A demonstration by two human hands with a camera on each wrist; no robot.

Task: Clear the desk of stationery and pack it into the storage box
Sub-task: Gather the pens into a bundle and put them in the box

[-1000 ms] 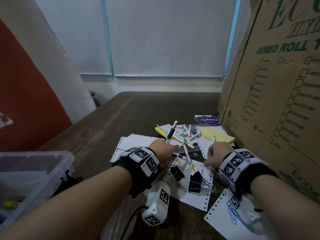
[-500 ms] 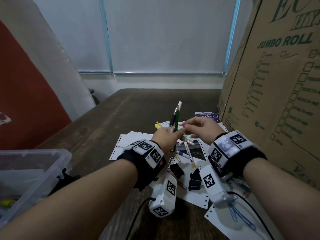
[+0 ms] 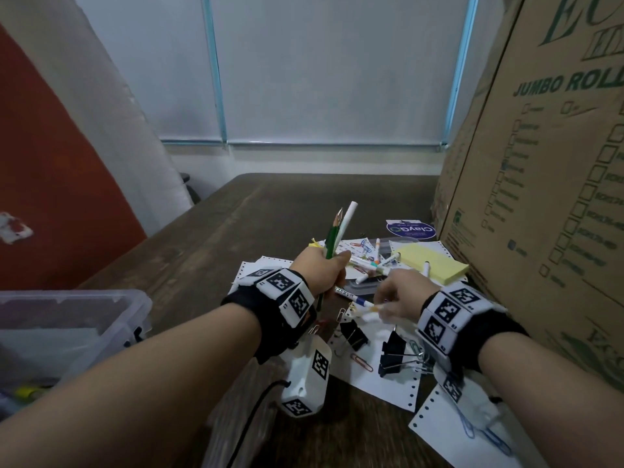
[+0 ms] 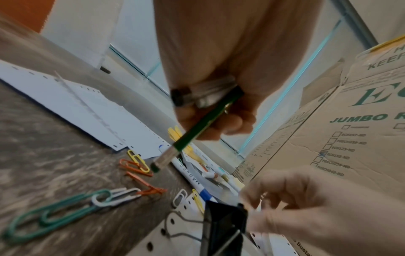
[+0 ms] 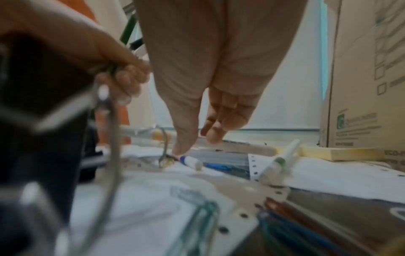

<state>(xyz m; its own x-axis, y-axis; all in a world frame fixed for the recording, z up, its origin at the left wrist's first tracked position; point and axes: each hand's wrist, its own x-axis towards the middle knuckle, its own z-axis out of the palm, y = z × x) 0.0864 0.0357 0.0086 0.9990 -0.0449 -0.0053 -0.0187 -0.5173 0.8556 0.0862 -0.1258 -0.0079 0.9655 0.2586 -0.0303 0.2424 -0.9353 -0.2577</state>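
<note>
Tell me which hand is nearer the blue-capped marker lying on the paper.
Right. The right hand reaches down with its fingertips at the blue-capped marker, seemingly touching it. The left hand is raised above and to the marker's left, gripping a bundle of pens.

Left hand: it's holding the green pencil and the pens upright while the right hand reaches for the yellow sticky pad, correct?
Not quite. The left hand does hold the green pencil and pens upright, but the head view shows the right hand down at the blue-banded marker, not the yellow sticky pad.
</note>
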